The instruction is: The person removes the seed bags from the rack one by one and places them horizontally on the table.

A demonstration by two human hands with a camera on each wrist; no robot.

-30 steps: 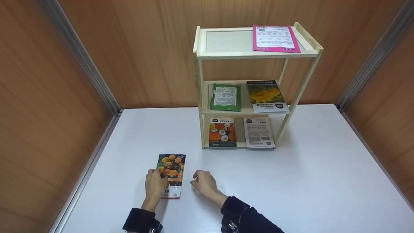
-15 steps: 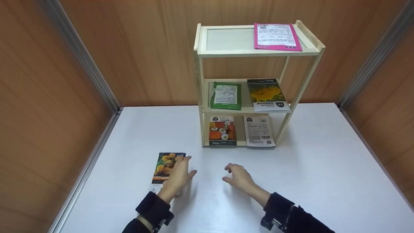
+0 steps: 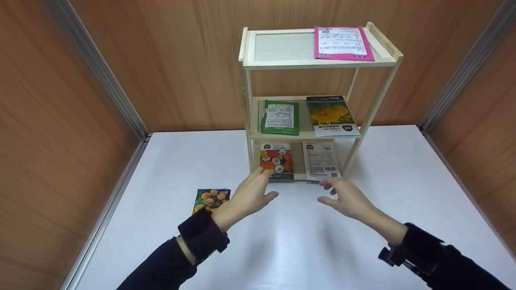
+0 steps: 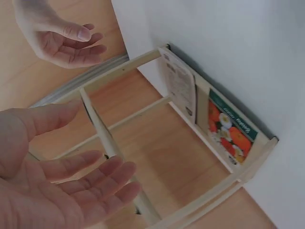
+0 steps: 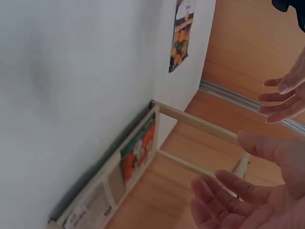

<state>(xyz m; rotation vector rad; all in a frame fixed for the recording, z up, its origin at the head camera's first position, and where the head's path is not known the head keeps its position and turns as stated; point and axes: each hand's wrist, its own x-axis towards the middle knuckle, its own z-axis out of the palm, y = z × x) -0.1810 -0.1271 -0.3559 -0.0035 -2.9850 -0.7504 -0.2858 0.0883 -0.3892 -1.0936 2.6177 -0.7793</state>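
Note:
My left hand [image 3: 250, 192] reaches forward with relaxed fingers, its fingertips overlapping the orange-flower seed packet [image 3: 280, 158] on the rack's bottom shelf in the head view. Nothing is in its grasp. To the right, my right hand [image 3: 346, 198] is held out, fingers loosely bent and thumb apart, just in front of the white seed packet [image 3: 321, 160] lying print side up. Both palms show bare in the wrist views. A marigold seed packet [image 3: 210, 198] lies on the table, partly hidden behind my left forearm. The wooden three-tier rack [image 3: 306, 64] stands ahead of both hands.
On the middle shelf lie a green seed packet [image 3: 280, 117] and a yellow-flower packet [image 3: 332, 116]. A pink packet [image 3: 342, 43] rests on the top shelf at right. Wood-grain panels [image 3: 193, 72] enclose the white table [image 3: 169, 161] at the back and sides.
My left hand has let go of the marigold packet and moved forward and right to the rack. My right hand has moved right and forward too. The marigold packet stays on the table.

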